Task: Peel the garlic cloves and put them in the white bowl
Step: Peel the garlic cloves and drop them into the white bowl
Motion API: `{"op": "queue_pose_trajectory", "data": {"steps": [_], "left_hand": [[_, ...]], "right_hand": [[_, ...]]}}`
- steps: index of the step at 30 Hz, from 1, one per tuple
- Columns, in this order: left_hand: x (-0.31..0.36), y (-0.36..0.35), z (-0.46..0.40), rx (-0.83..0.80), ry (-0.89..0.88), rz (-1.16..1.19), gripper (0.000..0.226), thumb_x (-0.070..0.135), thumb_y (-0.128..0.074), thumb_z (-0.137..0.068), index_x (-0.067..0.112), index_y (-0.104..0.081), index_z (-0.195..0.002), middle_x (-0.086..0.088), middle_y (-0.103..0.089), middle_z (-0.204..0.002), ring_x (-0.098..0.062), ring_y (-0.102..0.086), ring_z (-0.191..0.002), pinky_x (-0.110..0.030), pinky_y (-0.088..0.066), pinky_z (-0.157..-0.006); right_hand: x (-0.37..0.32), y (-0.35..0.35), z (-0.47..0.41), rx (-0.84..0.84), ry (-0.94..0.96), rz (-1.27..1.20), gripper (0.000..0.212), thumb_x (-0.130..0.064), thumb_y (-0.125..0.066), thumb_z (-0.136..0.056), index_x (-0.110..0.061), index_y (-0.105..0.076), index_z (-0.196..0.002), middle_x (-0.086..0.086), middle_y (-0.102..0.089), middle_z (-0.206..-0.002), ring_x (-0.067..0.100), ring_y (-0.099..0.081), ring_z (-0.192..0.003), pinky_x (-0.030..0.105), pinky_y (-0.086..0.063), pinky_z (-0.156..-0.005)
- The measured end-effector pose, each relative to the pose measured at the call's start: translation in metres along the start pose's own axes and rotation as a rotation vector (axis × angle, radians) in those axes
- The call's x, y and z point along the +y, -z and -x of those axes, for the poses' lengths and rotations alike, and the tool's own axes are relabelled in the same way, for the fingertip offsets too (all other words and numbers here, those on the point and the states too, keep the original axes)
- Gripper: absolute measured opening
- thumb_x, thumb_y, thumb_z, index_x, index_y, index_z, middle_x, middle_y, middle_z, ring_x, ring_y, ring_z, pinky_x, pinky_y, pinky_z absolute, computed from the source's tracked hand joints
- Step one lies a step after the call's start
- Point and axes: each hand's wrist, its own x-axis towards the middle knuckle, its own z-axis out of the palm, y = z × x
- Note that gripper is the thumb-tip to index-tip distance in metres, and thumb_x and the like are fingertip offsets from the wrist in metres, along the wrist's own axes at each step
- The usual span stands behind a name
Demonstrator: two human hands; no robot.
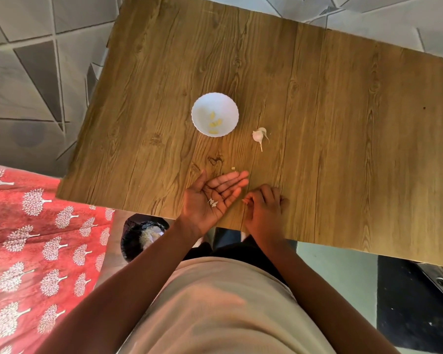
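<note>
Wood table [317,123], peeled cloves [214,123] held in bowl [202,103], garlic bulb [258,135] laid beside it, skins [212,202] cradled on flat left palm [210,198], right fingers [262,200] curled, pinching a skin scrap.

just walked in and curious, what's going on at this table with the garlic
A person is peeling garlic at a wooden table. The left hand lies open, palm up, with bits of papery skin on it. The right hand, fingers curled, pinches what looks like another scrap of skin. Several peeled cloves already sit in the white bowl. The rest of the garlic bulb lies on the table beside the bowl, untouched, and a small crumb lies near the left fingertips.
</note>
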Motion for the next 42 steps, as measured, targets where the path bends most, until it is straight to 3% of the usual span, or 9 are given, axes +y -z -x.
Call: {"op": "queue_pose_trajectory", "data": {"steps": [6, 10, 15, 21, 27, 35, 38, 40, 42], "left_hand": [[-0.011, -0.001, 0.008, 0.055, -0.14, 0.067, 0.074, 0.047, -0.024, -0.111, -0.014, -0.063, -0.127, -0.031, -0.056, -0.144, -0.039, -0.059, -0.132, -0.038, -0.053, -0.106], [-0.024, 0.003, 0.029, 0.09, -0.305, 0.148, 0.073, 0.045, -0.023, -0.111, -0.013, -0.064, -0.127, -0.03, -0.056, -0.144, -0.038, -0.06, -0.132, -0.036, -0.052, -0.106], [-0.028, 0.021, 0.061, 0.125, -0.543, 0.316, 0.068, 0.042, -0.029, -0.11, -0.012, -0.068, -0.123, -0.029, -0.058, -0.143, -0.037, -0.061, -0.131, -0.037, -0.05, -0.109], [-0.017, 0.08, 0.104, 0.325, -0.785, 0.51, 0.06, 0.037, -0.041, -0.106, -0.007, -0.078, -0.091, -0.024, -0.075, -0.106, -0.037, -0.074, -0.105, -0.041, -0.063, -0.089], [0.003, 0.198, 0.121, 0.467, -0.845, 0.653, 0.064, 0.037, -0.036, -0.11, -0.009, -0.078, -0.092, -0.027, -0.073, -0.113, -0.039, -0.071, -0.112, -0.045, -0.053, -0.104], [0.011, 0.485, 0.056, 0.604, -0.747, 0.684, 0.065, 0.043, -0.027, -0.111, -0.009, -0.059, -0.134, -0.023, -0.065, -0.136, -0.031, -0.063, -0.128, -0.043, -0.042, -0.116], [0.01, 0.58, 0.02, 0.646, -0.719, 0.726, 0.07, 0.047, -0.023, -0.111, -0.009, -0.06, -0.131, -0.024, -0.064, -0.137, -0.029, -0.062, -0.127, -0.041, -0.044, -0.113], [0.009, 0.634, -0.003, 0.691, -0.699, 0.755, 0.074, 0.052, -0.022, -0.11, -0.008, -0.065, -0.121, -0.024, -0.067, -0.13, -0.029, -0.065, -0.119, -0.043, -0.043, -0.115], [0.01, 0.667, -0.013, 0.739, -0.643, 0.771, 0.074, 0.058, -0.024, -0.109, -0.002, -0.066, -0.104, -0.022, -0.068, -0.107, -0.028, -0.064, -0.095, -0.043, -0.049, -0.098]], "right_hand": [[0.007, 0.015, -0.01, -0.122, -0.04, -0.332, 0.013, -0.02, -0.047, -0.09, -0.016, -0.058, -0.085, -0.003, -0.056, -0.093, 0.016, -0.053, -0.091, 0.043, -0.043, -0.078], [-0.003, 0.031, -0.016, -0.216, 0.041, -0.682, 0.016, 0.007, -0.056, -0.094, -0.009, -0.058, -0.095, 0.001, -0.061, -0.092, 0.011, -0.06, -0.086, 0.031, -0.051, -0.073], [-0.06, 0.029, -0.015, -0.324, 0.256, -0.83, 0.01, -0.003, -0.051, -0.095, -0.005, -0.06, -0.092, 0.0, -0.064, -0.088, 0.017, -0.061, -0.082, 0.03, -0.051, -0.07], [-0.143, -0.006, 0.014, -0.576, 0.445, -0.833, 0.013, -0.001, -0.056, -0.093, -0.01, -0.064, -0.087, -0.001, -0.067, -0.087, 0.014, -0.064, -0.085, 0.033, -0.053, -0.075], [-0.196, -0.12, 0.057, -0.735, 0.408, -0.713, 0.017, 0.004, -0.065, -0.09, -0.012, -0.071, -0.091, -0.002, -0.072, -0.092, 0.01, -0.067, -0.09, 0.028, -0.056, -0.08], [-0.209, -0.387, 0.129, -0.767, 0.414, -0.574, 0.02, 0.002, -0.074, -0.087, -0.013, -0.079, -0.098, -0.005, -0.076, -0.095, 0.002, -0.068, -0.09, 0.014, -0.053, -0.084], [-0.2, -0.483, 0.148, -0.816, 0.49, -0.515, 0.025, 0.007, -0.068, -0.088, -0.007, -0.081, -0.104, 0.004, -0.079, -0.1, 0.005, -0.069, -0.092, 0.01, -0.05, -0.088], [-0.19, -0.535, 0.161, -0.836, 0.518, -0.475, 0.03, 0.008, -0.062, -0.089, -0.005, -0.078, -0.111, 0.007, -0.078, -0.108, 0.012, -0.071, -0.1, 0.022, -0.053, -0.095], [-0.179, -0.573, 0.17, -0.811, 0.553, -0.468, 0.029, 0.002, -0.06, -0.093, -0.003, -0.075, -0.118, 0.01, -0.075, -0.117, 0.017, -0.07, -0.111, 0.032, -0.052, -0.102]]}}
